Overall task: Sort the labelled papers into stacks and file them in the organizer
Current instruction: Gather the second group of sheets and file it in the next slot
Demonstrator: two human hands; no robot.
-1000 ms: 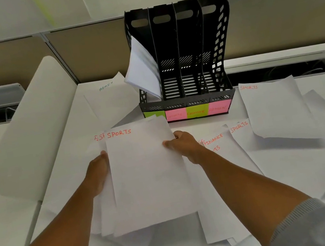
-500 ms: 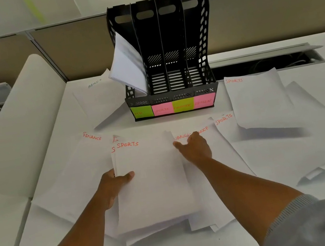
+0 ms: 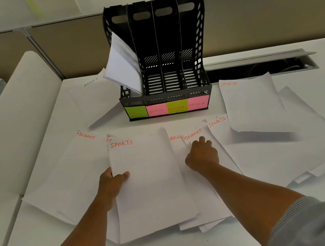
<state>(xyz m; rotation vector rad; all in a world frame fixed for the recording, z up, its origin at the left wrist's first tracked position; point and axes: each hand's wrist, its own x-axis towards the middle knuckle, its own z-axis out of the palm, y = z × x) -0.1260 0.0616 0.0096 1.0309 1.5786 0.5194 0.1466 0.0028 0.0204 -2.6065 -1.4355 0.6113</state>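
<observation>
My left hand point(image 3: 111, 180) grips the left edge of a stack topped by a sheet labelled SPORTS point(image 3: 150, 181), thumb on top. To its right, my right hand point(image 3: 201, 154) lies curled on a sheet labelled FINANCE point(image 3: 193, 134); whether it pinches it I cannot tell. The black four-slot organizer point(image 3: 167, 98) stands at the back, tagged HR, SPORTS, FINANCE, ADMIN. A bundle of papers point(image 3: 123, 66) leans out of its left slot. Another FINANCE sheet point(image 3: 72, 171) lies left, two SPORTS sheets point(image 3: 251, 105) lie right, and an ADMIN sheet point(image 3: 92, 98) lies at the back left.
A curved white desk panel point(image 3: 11, 119) rises at the left. An open cable trough point(image 3: 260, 67) runs behind the papers on the right. Beige partition walls close the back. More loose sheets point(image 3: 303, 141) spread over the right side of the desk.
The SPORTS stack has come down from in front of the organizer onto the desk. My right hand let go of its right edge and moved right onto the FINANCE sheet.
</observation>
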